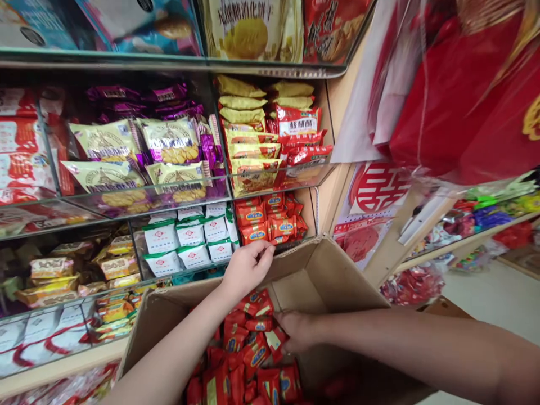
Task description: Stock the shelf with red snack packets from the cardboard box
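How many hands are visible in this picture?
2. The left hand is at the front of the shelved red packets; the right hand is inside the cardboard box, at the loose red packets.

Beside the right fingers (289, 325), red packets (255, 355) bear blue ovals and cream patches; the box (331, 267) around those fingers is plain brown; above the left fingers (264, 261), shelved packets (282, 228) show the same red and blue; left of these fingers, white packets (190, 251) carry green edges and red emblems.
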The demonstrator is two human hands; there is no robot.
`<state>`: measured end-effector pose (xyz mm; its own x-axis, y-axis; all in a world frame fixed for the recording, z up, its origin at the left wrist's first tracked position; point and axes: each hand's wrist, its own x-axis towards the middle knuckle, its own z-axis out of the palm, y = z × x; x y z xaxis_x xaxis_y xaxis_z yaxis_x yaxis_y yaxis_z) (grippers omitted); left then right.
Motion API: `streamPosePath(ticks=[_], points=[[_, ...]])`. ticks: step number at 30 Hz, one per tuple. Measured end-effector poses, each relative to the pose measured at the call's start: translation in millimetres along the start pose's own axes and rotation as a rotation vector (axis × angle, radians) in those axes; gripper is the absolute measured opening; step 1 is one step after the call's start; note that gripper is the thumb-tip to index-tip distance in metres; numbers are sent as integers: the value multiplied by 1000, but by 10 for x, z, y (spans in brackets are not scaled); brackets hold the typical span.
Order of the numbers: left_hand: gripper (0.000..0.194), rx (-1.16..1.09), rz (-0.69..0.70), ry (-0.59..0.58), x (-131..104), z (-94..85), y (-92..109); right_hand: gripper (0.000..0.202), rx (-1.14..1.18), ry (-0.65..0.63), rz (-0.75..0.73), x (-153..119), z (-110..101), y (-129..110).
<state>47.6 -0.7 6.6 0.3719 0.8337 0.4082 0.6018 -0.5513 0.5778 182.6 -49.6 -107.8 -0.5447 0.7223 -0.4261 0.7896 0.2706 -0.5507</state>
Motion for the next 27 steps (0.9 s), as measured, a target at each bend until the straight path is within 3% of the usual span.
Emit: streamPosePath(ticks=[3, 7, 11, 13, 16, 20, 23, 27], points=[[28, -20, -23, -24, -6, 23, 3, 55, -15, -33, 86, -11, 52, 21], [28, -40, -28, -16, -11, 50, 7, 55, -14, 92, 164, 65, 159, 13], [28, -83, -42, -11, -18, 59, -4, 41, -55, 194, 63, 133, 159, -97], [28, -140, -55, -24, -20, 34, -27, 28, -87, 193, -9, 100, 33, -166], [31, -335, -106, -88, -24, -57, -68, 21, -80, 211, -90, -55, -325, -249], [45, -561, -114, -166, -41, -189, -88, 25, 261, 294, -284, -313, -831, -336], [43, -369, -52, -82, -49, -182, -70, 26, 565, 285, -324, -389, -976, -371], [39, -129, -89, 81, -31, -74, -56, 34, 769, 245, -310, -369, -919, -363]])
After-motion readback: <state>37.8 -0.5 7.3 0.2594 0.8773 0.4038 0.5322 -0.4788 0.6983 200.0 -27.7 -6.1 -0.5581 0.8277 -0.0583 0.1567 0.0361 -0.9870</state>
